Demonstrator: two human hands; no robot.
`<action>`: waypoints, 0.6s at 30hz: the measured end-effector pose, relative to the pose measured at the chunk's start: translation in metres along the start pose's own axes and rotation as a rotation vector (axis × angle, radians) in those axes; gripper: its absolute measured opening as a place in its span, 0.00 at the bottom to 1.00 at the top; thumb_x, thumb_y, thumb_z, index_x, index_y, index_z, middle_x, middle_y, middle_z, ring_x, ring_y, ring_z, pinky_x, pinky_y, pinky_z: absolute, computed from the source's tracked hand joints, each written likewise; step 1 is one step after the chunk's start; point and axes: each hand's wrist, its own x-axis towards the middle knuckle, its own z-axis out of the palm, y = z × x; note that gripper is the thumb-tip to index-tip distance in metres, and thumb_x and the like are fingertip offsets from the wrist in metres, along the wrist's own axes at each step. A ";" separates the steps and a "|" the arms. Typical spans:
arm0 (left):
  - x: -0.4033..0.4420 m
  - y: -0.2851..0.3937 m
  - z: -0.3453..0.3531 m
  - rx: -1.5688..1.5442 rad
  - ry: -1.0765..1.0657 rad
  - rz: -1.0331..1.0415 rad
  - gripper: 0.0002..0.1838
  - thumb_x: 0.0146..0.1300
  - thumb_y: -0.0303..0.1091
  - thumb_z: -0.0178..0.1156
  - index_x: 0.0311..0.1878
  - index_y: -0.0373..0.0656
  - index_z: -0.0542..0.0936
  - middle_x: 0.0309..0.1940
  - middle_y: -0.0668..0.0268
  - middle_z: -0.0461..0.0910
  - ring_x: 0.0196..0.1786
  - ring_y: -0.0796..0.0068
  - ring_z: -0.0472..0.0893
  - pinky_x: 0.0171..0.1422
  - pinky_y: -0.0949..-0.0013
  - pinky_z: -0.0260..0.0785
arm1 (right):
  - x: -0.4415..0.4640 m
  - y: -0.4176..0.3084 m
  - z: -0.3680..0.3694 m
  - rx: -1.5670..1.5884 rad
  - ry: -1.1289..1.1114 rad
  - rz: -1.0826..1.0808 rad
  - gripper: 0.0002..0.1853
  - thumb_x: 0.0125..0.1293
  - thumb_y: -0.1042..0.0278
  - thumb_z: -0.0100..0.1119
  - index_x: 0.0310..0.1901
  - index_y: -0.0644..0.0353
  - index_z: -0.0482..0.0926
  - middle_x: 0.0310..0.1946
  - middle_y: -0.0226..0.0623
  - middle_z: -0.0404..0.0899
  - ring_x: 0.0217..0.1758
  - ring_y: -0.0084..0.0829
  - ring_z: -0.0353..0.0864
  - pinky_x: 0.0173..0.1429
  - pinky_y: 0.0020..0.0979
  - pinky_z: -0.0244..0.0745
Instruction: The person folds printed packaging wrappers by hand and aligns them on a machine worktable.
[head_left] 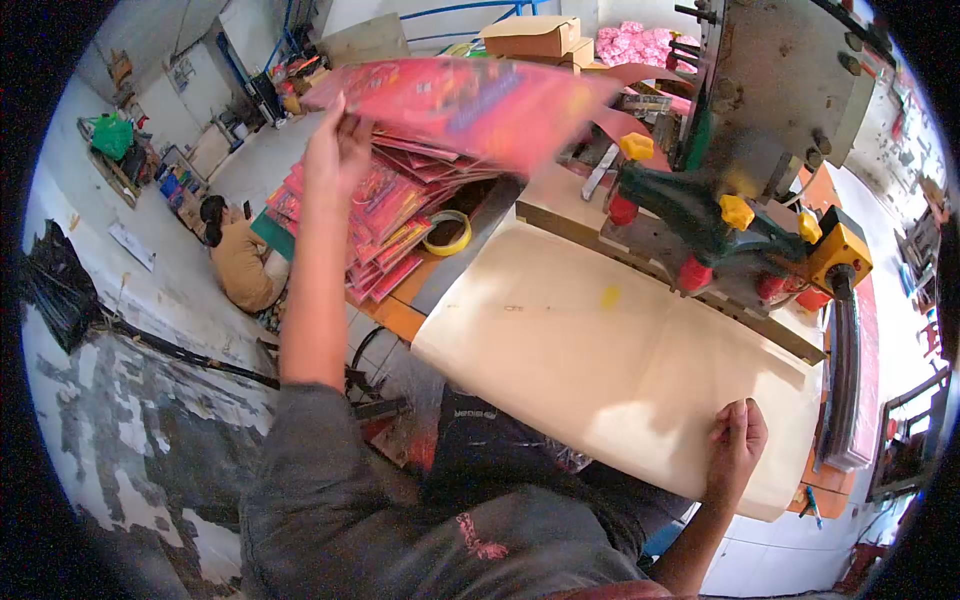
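My left hand [340, 150] is raised at the upper left, its fingers closed on the edge of a red printed sheet [470, 105], which is blurred by motion. Under that sheet lies a messy stack of similar red printed sheets [365, 215]. My right hand [738, 430] is curled into a loose fist over the right front part of a cream board [590, 330]; nothing shows in its fingers. Behind the board stands a machine [690, 205] with a dark green bracket, yellow knobs and red feet, set along a metal bar [660, 280].
A roll of yellow tape [447, 233] lies between stack and board. At the right are a yellow switch box [840, 255] and a plastic-wrapped pink stack [855, 400]. Cardboard boxes [535, 40] stand at the back. Another person [243, 255] sits low at the left.
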 end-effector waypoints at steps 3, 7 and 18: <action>0.084 -0.003 0.013 0.073 -0.127 0.065 0.18 0.75 0.36 0.60 0.62 0.40 0.73 0.57 0.52 0.80 0.58 0.57 0.82 0.70 0.53 0.75 | -0.001 -0.004 0.002 0.010 0.014 0.011 0.18 0.80 0.56 0.53 0.32 0.58 0.74 0.24 0.25 0.69 0.24 0.16 0.65 0.30 0.20 0.60; 0.146 -0.026 0.004 0.458 0.065 -0.264 0.29 0.74 0.45 0.57 0.70 0.39 0.66 0.68 0.48 0.71 0.73 0.51 0.69 0.81 0.34 0.48 | -0.002 -0.003 -0.001 0.041 -0.008 0.019 0.18 0.80 0.56 0.54 0.32 0.58 0.74 0.24 0.26 0.70 0.24 0.16 0.66 0.30 0.20 0.61; -0.046 -0.054 0.010 0.595 -0.385 0.075 0.26 0.75 0.37 0.53 0.71 0.35 0.69 0.67 0.52 0.75 0.68 0.61 0.77 0.72 0.60 0.71 | 0.004 -0.016 0.004 -0.260 0.002 0.097 0.19 0.76 0.60 0.55 0.27 0.60 0.76 0.21 0.27 0.73 0.25 0.20 0.70 0.30 0.25 0.65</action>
